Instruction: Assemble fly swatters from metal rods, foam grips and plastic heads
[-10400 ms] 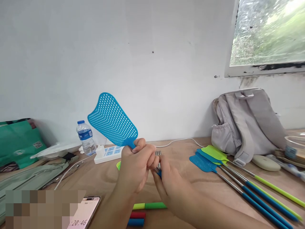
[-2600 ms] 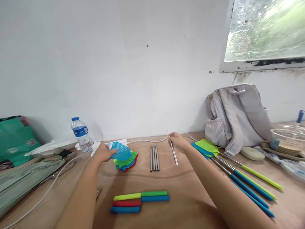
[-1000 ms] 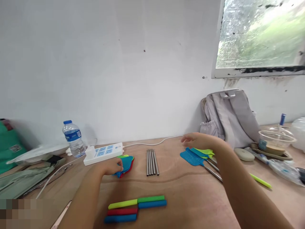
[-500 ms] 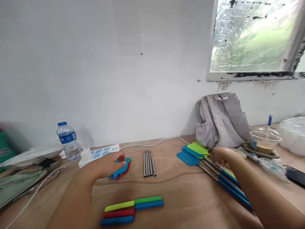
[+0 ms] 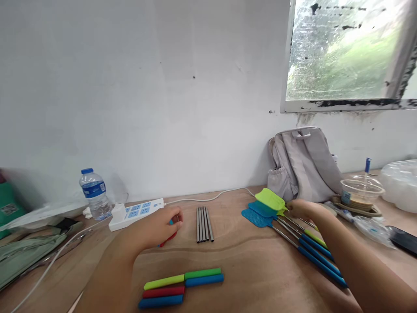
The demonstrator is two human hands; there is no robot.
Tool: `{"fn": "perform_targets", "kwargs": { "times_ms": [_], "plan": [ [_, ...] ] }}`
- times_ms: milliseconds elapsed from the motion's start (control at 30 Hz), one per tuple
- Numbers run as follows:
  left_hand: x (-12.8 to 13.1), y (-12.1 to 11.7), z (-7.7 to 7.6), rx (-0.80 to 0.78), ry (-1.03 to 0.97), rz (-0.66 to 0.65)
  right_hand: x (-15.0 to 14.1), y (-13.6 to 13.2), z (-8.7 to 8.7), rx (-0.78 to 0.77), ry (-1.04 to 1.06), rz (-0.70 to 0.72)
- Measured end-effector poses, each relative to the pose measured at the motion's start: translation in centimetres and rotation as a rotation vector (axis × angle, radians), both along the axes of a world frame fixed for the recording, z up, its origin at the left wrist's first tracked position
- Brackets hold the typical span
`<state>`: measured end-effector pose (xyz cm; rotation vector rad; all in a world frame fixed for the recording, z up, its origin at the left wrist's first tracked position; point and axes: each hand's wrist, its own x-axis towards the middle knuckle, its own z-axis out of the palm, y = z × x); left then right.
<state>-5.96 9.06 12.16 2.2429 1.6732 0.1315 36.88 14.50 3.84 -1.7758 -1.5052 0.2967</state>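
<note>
The green swatter lies to the right of the metal tubes, its head tilted up over two blue swatter heads. The right hand is at its neck, fingers apparently closed around it, though their tips are hidden. Just left of the tubes, the left hand arches over a pile of loose swatter heads, thumb and index curled toward each other; I cannot tell whether they pinch anything.

Nearer the wearer than the tubes lie five foam grips, among them a yellow one and a red one. Left of the tubes are the power strip and a water bottle; well to their right, a backpack leans against the wall.

The shafts lie so close together that lifting or turning the green swatter could drag its neighbours out of line. The tubes look unsecured on the bench, so a sideways brush of the left hand might roll them.

Most of the pile is covered by the left hand, the right forearm hides some grip ends, and a dark object is cut off at the right edge.
</note>
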Motion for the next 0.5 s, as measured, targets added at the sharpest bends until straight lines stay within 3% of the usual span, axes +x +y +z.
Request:
{"fn": "perform_targets", "kwargs": {
  "times_ms": [67, 167, 300, 367, 500],
  "plan": [
    [0.5, -0.2, 0.2, 0.038, 0.017, 0.013, 0.2, 0.0, 1.4, -0.104, -0.070, 0.035],
    [1.8, -1.0, 0.5, 0.157, 0.035, 0.027, -0.2, -0.9, 4.3, -0.080, -0.155, 0.044],
    [4.6, -3.1, 0.9, 0.247, -0.072, -0.018, -3.5, -4.0, 8.1, 0.273, -0.252, 0.004],
    [6.3, -4.4, 0.6, 0.220, -0.151, -0.056, -6.1, -5.5, 9.0, 0.441, -0.135, 0.041],
    [9.4, -6.1, -1.3, 0.213, -0.367, -0.081, -11.6, -7.5, 8.9, 0.644, 0.449, 0.366]
  ]
}}
